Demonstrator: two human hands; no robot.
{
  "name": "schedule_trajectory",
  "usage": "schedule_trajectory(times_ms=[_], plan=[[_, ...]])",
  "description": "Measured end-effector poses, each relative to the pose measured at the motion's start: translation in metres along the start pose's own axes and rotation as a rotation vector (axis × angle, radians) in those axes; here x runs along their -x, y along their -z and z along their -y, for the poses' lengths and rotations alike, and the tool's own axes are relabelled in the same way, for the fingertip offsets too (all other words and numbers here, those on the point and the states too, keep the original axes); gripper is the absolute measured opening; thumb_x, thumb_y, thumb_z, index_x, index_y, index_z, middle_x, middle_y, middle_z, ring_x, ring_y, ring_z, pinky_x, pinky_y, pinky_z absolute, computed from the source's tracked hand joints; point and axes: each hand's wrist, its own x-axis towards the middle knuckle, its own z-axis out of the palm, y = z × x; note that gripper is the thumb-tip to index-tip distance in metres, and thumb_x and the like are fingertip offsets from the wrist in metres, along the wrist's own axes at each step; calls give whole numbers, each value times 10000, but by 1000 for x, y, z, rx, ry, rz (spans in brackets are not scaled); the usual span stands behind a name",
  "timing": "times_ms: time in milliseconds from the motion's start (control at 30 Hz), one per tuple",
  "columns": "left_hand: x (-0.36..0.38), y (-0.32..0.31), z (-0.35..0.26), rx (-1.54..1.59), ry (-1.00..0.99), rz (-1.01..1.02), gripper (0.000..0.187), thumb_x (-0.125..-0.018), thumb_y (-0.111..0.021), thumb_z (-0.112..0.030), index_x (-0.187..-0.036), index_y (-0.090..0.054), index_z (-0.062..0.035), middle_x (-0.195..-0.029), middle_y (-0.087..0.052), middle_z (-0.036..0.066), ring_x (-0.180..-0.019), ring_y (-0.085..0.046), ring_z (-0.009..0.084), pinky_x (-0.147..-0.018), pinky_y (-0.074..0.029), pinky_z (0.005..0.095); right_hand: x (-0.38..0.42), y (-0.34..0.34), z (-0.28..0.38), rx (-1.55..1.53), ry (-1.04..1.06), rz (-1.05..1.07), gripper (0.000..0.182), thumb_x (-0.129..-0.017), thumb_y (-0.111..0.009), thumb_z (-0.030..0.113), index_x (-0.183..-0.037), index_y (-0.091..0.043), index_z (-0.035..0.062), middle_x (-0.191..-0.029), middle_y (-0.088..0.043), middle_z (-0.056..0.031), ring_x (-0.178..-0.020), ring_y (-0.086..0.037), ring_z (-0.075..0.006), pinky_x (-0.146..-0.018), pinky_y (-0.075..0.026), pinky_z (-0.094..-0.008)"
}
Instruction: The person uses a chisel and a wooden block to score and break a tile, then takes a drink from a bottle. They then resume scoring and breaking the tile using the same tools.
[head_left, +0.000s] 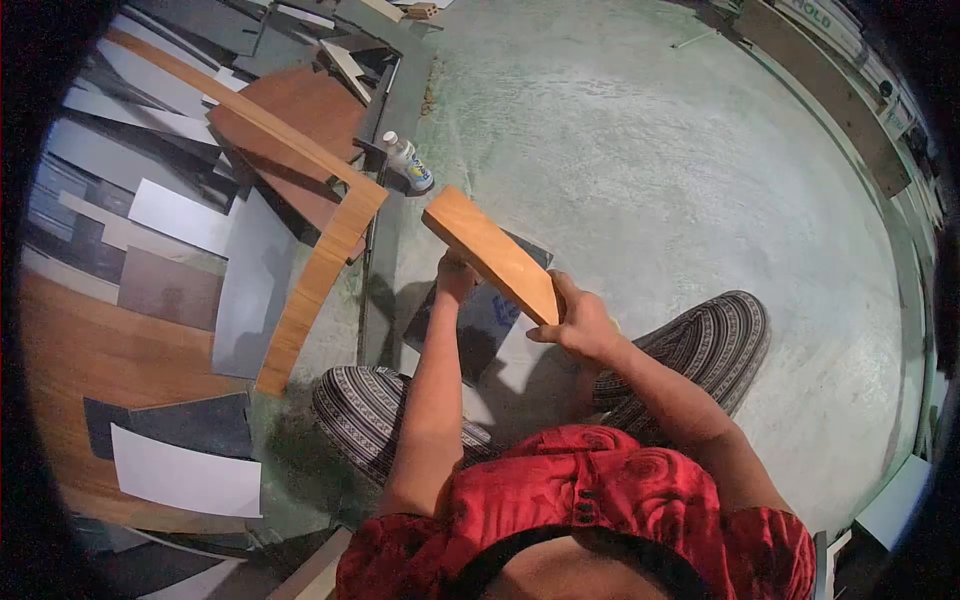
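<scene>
At far left, offcuts of sheet and board lie scattered, among them a white rectangular sheet (185, 480). Next comes an L-shaped wood-grain strip (325, 262), its corner pointing toward a capped plastic bottle (408, 165). The left hand (458, 275) is at the lower-left edge of a wood-coloured block (495, 255); its fingers are hidden, so I cannot tell whether it grips the block or only steadies it. The block is held up, slanting, between the person's knees, in front of a dark panel (470, 335) with blue marking. It looks rigid and straight-edged, probably light enough for two hands, its smooth broad face likely a little slippery; the long edges and ends should give the surest hold. At its lower-right end, the right hand (585, 325) pinches it between thumb and fingers. Farther right stretches bare concrete floor (800, 250).
</scene>
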Motion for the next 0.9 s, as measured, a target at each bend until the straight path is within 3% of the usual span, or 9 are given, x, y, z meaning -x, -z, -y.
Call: schedule_trajectory(times_ms=[100,233,333,400,533,600,733,867,900], plan=[[-2,-2,13,-127,-177,-61,196,-845,-494,-72,-1029,-515,-8,-993,-620,30,-908,-592,161,-804,-472,255,1,0,1,2,28,-15,860,-574,-760,301,-1273,-367,-12,-1016,-588,-248,-949,-585,-365,-813,-452,-377],[-4,3,17,89,-72,-25,206,-810,-522,-43,-1016,-525,-24,-966,-630,33,-877,-606,177,-775,-490,293,-2,-5,-10,16,57,-32,867,-571,-764,301,-1274,-370,-18,-1019,-585,-254,-953,-588,-357,-817,-452,-370],[-8,6,14,-150,-51,-59,232,-780,-542,-28,-1011,-531,-35,-940,-632,32,-848,-615,198,-737,-504,344,0,-4,-8,-30,35,-10,868,-569,-768,303,-1269,-371,-22,-1020,-588,-242,-952,-589,-351,-813,-452,-372],[-12,12,22,-781,-830,-117,272,-758,-578,-48,-1027,-536,-43,-933,-636,33,-862,-617,217,-733,-506,373,1,-4,-6,-36,55,-13,859,-571,-767,304,-1265,-375,-16,-1017,-590,-241,-950,-588,-355,-810,-453,-377],[-18,12,51,-568,-586,-100,308,-810,-557,-141,-1104,-520,-56,-998,-623,42,-914,-604,222,-789,-494,355,-2,-4,-3,90,-4,47,833,-580,-764,308,-1255,-385,0,-1004,-595,-244,-944,-585,-373,-804,-453,-386],[-25,10,67,227,-86,-81,381,-862,-505,-267,-1195,-481,-84,-1102,-592,62,-981,-585,207,-832,-481,352,-3,-4,-9,175,-28,77,831,-582,-763,309,-1256,-385,4,-1003,-594,-250,-943,-584,-379,-802,-453,-386],[-18,13,55,-391,-463,-40,419,-898,-456,-320,-1243,-448,-82,-1228,-526,39,-1091,-526,189,-910,-435,334,1,-3,-7,130,-13,57,810,-578,-753,336,-1239,-400,29,-938,-613,-224,-905,-586,-388,-766,-469,-414],[-10,20,28,-723,-541,114,398,-891,-477,-266,-1237,-449,-71,-1259,-504,29,-1124,-501,187,-940,-412,321,1,-4,-4,-71,93,-20,833,-586,-764,300,-1264,-377,9,-988,-599,-245,-954,-583,-369,-802,-450,-392],[-11,15,25,-565,-336,104,392,-880,-497,-234,-1231,-451,-67,-1247,-513,39,-1111,-511,188,-932,-422,326,0,-4,-6,-61,84,-23,834,-586,-766,301,-1262,-375,9,-983,-599,-248,-955,-582,-369,-805,-450,-392]])
